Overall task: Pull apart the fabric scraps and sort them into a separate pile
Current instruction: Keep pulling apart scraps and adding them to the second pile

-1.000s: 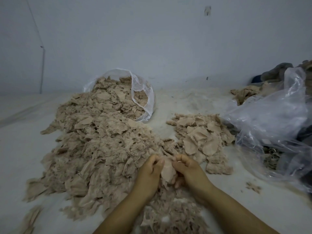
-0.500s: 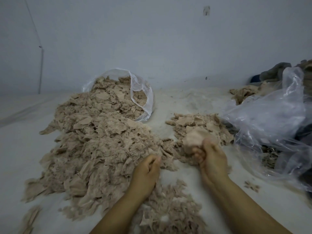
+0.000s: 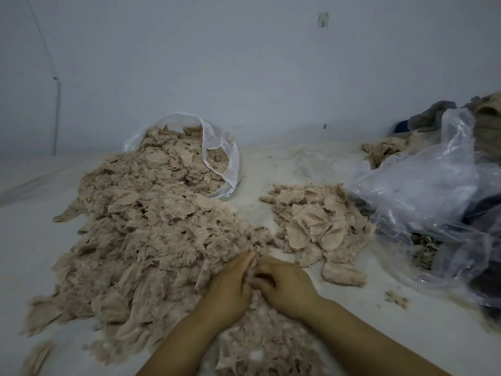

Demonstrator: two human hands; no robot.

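Observation:
A big heap of tangled beige fabric scraps (image 3: 141,240) spills across the white surface from a clear plastic bag (image 3: 219,147) at the back. A smaller sorted pile of flat beige pieces (image 3: 317,223) lies to the right of it. At the heap's near right edge my left hand (image 3: 230,289) and my right hand (image 3: 284,286) meet. Both hands have their fingers curled into a small tuft of scraps (image 3: 253,276) between them. How much fabric each hand grips is partly hidden by the fingers.
Crumpled clear plastic bags (image 3: 423,191) over dark and tan cloth fill the right side. One loose beige piece (image 3: 343,275) and small crumbs (image 3: 395,298) lie on the white surface (image 3: 271,164) near the sorted pile. A pale wall stands behind.
My right hand dropped a beige piece on the sorted pile and came back left to the heap's edge. It now meets my left hand on a new tuft.

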